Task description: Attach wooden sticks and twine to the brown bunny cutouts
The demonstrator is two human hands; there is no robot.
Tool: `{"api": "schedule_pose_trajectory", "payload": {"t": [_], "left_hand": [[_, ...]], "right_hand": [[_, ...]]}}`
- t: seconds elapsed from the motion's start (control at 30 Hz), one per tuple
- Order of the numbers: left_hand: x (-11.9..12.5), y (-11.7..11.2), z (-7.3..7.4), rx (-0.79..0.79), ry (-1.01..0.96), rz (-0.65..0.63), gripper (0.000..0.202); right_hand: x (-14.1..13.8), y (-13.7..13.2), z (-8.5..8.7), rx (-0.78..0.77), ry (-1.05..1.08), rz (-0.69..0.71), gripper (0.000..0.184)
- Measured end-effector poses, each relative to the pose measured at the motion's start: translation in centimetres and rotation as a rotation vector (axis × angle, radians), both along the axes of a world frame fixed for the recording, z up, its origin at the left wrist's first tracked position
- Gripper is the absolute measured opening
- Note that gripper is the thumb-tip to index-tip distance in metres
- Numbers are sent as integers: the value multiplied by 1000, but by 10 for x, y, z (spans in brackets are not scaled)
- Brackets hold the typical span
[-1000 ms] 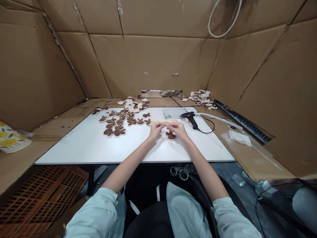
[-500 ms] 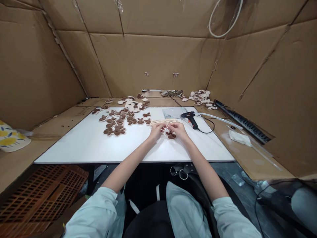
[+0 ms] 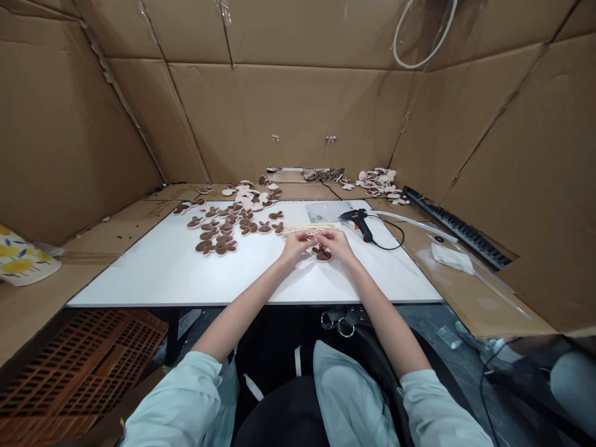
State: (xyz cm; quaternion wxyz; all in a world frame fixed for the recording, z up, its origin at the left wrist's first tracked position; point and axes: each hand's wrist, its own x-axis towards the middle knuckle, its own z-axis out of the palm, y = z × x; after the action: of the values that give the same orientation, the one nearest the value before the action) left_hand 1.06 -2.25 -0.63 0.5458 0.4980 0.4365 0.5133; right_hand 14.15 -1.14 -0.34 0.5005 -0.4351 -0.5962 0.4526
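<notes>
My left hand (image 3: 298,243) and my right hand (image 3: 334,242) meet over the white board, fingers pinched close together. Between the fingertips is a thin cream cord (image 3: 315,233), small and partly hidden by the fingers. A bundle of similar cream cords (image 3: 298,228) lies just behind my hands. Directly below them rests a brown rabbit-head cutout (image 3: 323,255) with a pale rim, its upper part covered by my fingers. More brown rabbit-head cutouts (image 3: 225,245) are spread over the board to the left.
A black glue gun (image 3: 357,222) with its cable lies right of my hands, near a clear plastic packet (image 3: 321,213). White and brown cutouts (image 3: 378,180) are heaped at the back right. Cardboard walls (image 3: 316,99) surround the white board (image 3: 158,273). An orange crate (image 3: 84,366) stands below left.
My fingers have shifted slightly around the cord, and the left fingers have lifted a little off the cutout. Everything on the board stays in place.
</notes>
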Motion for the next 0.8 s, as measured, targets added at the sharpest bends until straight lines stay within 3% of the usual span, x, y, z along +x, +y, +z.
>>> {"api": "schedule_pose_trajectory", "payload": {"t": [0.5,0.8], "left_hand": [[-1,2,0,39,51,25,11],[-2,7,-5,88,41,40,20]], "right_hand": [[2,4,-4,1,18,0,21],[1,3,-3,-7,3,0,28]]}}
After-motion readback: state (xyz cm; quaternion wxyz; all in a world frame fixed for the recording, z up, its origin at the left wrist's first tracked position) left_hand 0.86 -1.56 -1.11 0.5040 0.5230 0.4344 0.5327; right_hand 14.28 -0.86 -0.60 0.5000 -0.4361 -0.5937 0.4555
